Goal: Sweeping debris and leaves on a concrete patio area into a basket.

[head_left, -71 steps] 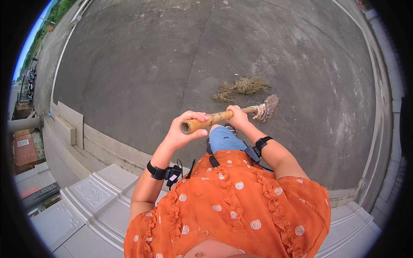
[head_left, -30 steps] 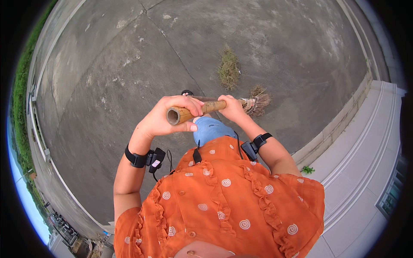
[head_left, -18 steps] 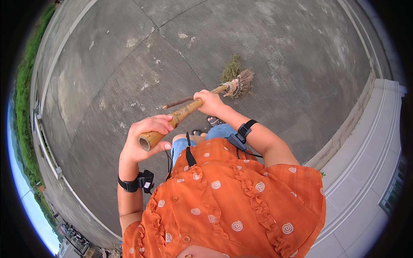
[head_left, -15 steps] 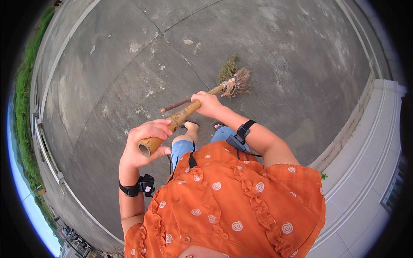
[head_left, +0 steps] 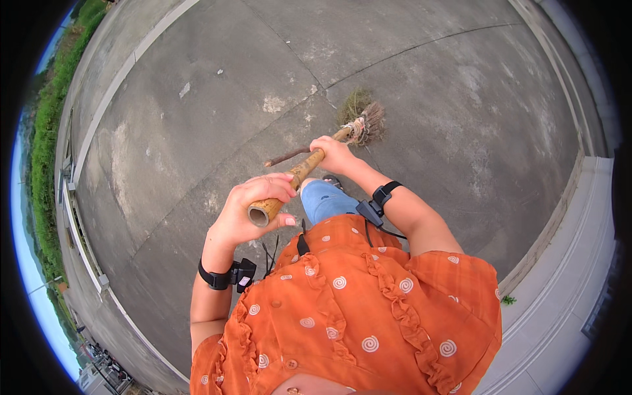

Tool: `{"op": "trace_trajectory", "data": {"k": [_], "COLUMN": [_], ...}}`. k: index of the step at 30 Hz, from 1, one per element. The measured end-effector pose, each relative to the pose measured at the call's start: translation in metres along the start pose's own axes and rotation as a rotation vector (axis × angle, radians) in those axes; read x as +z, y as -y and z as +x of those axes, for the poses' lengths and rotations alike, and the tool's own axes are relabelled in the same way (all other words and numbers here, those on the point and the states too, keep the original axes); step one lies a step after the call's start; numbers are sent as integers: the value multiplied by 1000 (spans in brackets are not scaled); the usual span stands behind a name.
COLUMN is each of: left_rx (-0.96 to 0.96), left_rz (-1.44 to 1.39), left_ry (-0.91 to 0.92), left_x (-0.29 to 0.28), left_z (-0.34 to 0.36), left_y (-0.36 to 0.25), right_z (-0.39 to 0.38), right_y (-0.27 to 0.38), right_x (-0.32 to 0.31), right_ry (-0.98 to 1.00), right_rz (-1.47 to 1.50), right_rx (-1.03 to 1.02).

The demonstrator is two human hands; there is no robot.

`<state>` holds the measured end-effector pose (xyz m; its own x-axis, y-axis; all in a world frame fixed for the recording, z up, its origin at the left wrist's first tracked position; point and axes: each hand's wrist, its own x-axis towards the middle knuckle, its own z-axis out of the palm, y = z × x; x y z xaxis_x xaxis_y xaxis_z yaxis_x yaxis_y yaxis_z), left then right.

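A broom with a thick bamboo handle point(head_left: 305, 171) slants across in front of me, its hollow cut end towards me. My left hand point(head_left: 253, 204) is closed round the handle near that end. Farther along, my right hand point(head_left: 331, 155) grips the same handle. A thin brown stick point(head_left: 286, 157) runs beside it to my right hand; whether that hand holds it too is hidden. Twine binds the broom's brown bristle head point(head_left: 372, 122), which is low over or on the concrete. Against it is a greenish bundle of twigs point(head_left: 355, 104); whether it belongs to the stick I cannot tell.
Grey concrete ground point(head_left: 447, 151) with joints, pale stains and small scraps spreads all round. A pale step or ledge point(head_left: 559, 276) runs along the right. On the left, a low white kerb point(head_left: 105, 92) borders it, with green plants point(head_left: 49, 138) beyond.
The ground's joints have shifted right and nearer beneath me. My left hand and the handle's near end have moved right. Only one of my legs shows now. Both hands keep their grip.
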<state>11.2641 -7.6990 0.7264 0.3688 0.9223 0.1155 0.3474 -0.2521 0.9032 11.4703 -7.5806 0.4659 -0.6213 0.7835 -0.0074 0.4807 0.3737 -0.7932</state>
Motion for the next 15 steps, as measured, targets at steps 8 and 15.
{"op": "trace_trajectory", "data": {"k": [8,15], "left_rx": [-84,-74], "left_rz": [-30,9], "left_ry": [-46,-167], "left_x": [-294,-554], "left_z": [52,63], "left_y": [144,274], "right_z": [316,615], "right_y": [74,152], "right_x": [88,194], "right_ry": [58,143], "right_rz": [-20,-12], "right_rx": [-3,-131]}}
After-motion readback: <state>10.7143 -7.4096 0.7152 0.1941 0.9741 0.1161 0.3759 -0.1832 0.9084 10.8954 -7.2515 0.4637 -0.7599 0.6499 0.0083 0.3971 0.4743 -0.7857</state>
